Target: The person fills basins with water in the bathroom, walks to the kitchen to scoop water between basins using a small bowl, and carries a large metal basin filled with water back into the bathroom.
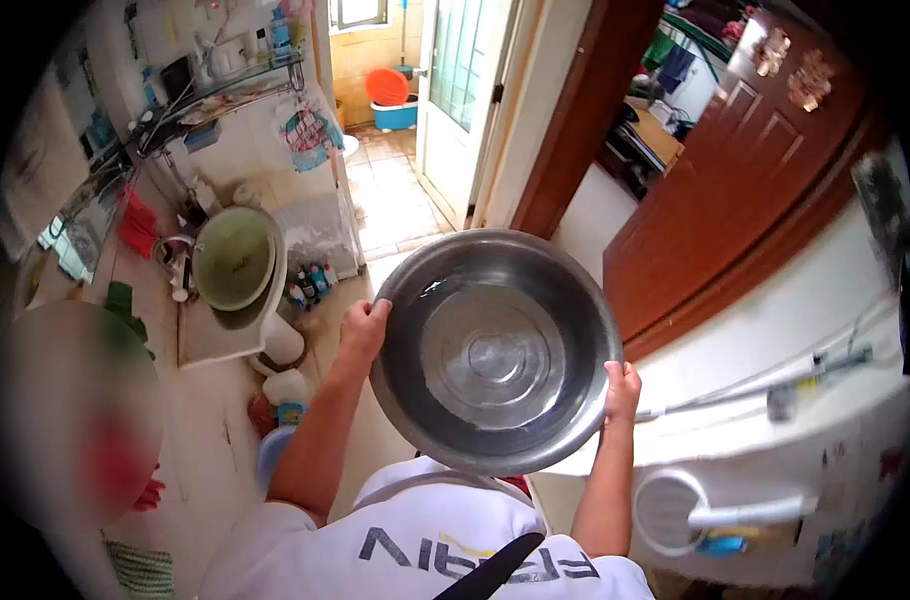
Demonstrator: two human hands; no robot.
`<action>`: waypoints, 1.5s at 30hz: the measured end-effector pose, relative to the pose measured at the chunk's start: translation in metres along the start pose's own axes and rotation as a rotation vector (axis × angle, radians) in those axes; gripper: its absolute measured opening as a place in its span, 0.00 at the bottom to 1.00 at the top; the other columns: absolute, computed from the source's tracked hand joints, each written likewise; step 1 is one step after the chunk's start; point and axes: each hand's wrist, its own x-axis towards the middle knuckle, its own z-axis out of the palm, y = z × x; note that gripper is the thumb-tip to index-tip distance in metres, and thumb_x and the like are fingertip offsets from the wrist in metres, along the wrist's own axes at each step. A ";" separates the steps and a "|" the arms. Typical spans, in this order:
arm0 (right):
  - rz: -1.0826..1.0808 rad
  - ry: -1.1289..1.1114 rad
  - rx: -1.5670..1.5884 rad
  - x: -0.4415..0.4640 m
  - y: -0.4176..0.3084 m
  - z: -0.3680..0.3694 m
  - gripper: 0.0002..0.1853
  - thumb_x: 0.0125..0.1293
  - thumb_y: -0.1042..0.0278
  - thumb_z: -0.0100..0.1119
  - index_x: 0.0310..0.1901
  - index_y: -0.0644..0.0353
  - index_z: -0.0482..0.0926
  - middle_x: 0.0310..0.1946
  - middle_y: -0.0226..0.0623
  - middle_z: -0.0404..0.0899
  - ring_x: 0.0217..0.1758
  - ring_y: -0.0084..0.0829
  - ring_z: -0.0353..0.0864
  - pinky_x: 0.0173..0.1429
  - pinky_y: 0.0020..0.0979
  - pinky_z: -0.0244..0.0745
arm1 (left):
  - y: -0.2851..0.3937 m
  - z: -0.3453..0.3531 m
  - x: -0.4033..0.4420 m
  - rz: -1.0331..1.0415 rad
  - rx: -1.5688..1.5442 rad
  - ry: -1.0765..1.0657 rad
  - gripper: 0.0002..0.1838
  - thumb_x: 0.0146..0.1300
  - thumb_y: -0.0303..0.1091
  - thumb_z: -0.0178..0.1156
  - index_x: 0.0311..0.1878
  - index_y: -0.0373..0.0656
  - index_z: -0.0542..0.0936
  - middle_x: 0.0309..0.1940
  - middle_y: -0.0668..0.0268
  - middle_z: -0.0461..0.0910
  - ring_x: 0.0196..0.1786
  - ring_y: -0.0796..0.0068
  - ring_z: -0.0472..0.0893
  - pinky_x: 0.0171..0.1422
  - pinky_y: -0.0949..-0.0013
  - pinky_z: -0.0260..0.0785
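Observation:
A large round metal basin (pixel 497 352) is held up in front of my body, its open side facing up. On its left rim, my left hand (pixel 363 330) is closed with the thumb over the edge. My right hand (pixel 622 390) grips the right rim in the same way. The inside shows a shiny bottom with ring marks; whether it holds water I cannot tell. The fingers under the rim are hidden.
To the left, a green basin (pixel 235 258) sits in a sink by a faucet (pixel 179 268). Bottles (pixel 313 286) stand on the floor below. A white door (pixel 460 100) stands open ahead, and a brown door (pixel 740 190) is at the right.

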 end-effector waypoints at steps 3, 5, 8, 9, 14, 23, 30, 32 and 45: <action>-0.007 -0.083 -0.031 0.090 0.002 0.056 0.12 0.60 0.65 0.59 0.23 0.56 0.68 0.20 0.18 0.62 0.24 0.15 0.58 0.27 0.23 0.56 | 0.014 0.018 0.068 -0.020 -0.028 0.102 0.25 0.56 0.50 0.58 0.31 0.30 0.78 0.25 0.52 0.79 0.32 0.60 0.78 0.41 0.58 0.69; -0.030 -0.125 -0.064 0.144 -0.005 0.100 0.11 0.60 0.66 0.58 0.23 0.56 0.68 0.20 0.18 0.62 0.24 0.15 0.58 0.27 0.24 0.56 | 0.030 0.027 0.114 -0.037 -0.034 0.155 0.25 0.57 0.50 0.58 0.30 0.30 0.78 0.24 0.51 0.78 0.31 0.59 0.77 0.41 0.58 0.68; -0.052 -0.215 -0.059 0.225 -0.017 0.158 0.10 0.60 0.67 0.57 0.24 0.56 0.68 0.20 0.18 0.62 0.23 0.15 0.58 0.27 0.23 0.57 | 0.033 0.050 0.176 -0.052 -0.090 0.214 0.21 0.61 0.47 0.56 0.29 0.33 0.77 0.24 0.64 0.73 0.30 0.70 0.71 0.38 0.63 0.65; -0.052 -0.243 -0.032 0.252 -0.020 0.182 0.10 0.60 0.68 0.57 0.24 0.56 0.68 0.20 0.18 0.62 0.23 0.15 0.58 0.27 0.23 0.57 | 0.030 0.057 0.206 -0.042 -0.104 0.230 0.20 0.63 0.46 0.55 0.29 0.34 0.77 0.23 0.71 0.71 0.29 0.77 0.68 0.37 0.65 0.63; 0.008 -0.366 -0.022 0.365 -0.039 0.284 0.09 0.59 0.70 0.56 0.24 0.54 0.68 0.21 0.19 0.64 0.22 0.14 0.60 0.26 0.23 0.58 | 0.060 0.074 0.304 -0.154 -0.182 0.281 0.20 0.62 0.46 0.55 0.29 0.33 0.78 0.24 0.67 0.73 0.31 0.74 0.71 0.40 0.66 0.65; -0.005 -0.434 0.037 0.544 -0.031 0.468 0.07 0.61 0.69 0.58 0.27 0.54 0.72 0.22 0.17 0.65 0.24 0.13 0.61 0.28 0.21 0.58 | 0.090 0.092 0.538 -0.055 -0.167 0.421 0.23 0.60 0.47 0.54 0.30 0.32 0.79 0.23 0.51 0.78 0.30 0.56 0.77 0.40 0.58 0.69; 0.042 -0.409 0.061 0.626 -0.062 0.608 0.07 0.61 0.69 0.58 0.27 0.55 0.72 0.23 0.18 0.66 0.23 0.13 0.61 0.28 0.20 0.57 | 0.156 0.072 0.696 -0.102 -0.163 0.385 0.21 0.60 0.45 0.53 0.29 0.32 0.76 0.22 0.55 0.73 0.29 0.66 0.73 0.37 0.60 0.66; 0.039 -0.441 0.048 0.659 -0.063 0.647 0.06 0.61 0.69 0.58 0.28 0.56 0.73 0.23 0.18 0.67 0.23 0.14 0.62 0.29 0.20 0.59 | 0.167 0.067 0.740 -0.108 -0.083 0.372 0.20 0.60 0.45 0.52 0.34 0.33 0.79 0.27 0.53 0.77 0.33 0.65 0.75 0.40 0.61 0.68; 0.143 -0.643 0.043 0.838 -0.096 0.945 0.11 0.63 0.65 0.62 0.30 0.59 0.72 0.23 0.23 0.69 0.24 0.17 0.66 0.29 0.24 0.66 | 0.155 0.043 1.007 -0.238 -0.459 0.477 0.17 0.62 0.39 0.49 0.36 0.32 0.79 0.29 0.59 0.79 0.31 0.70 0.77 0.38 0.66 0.70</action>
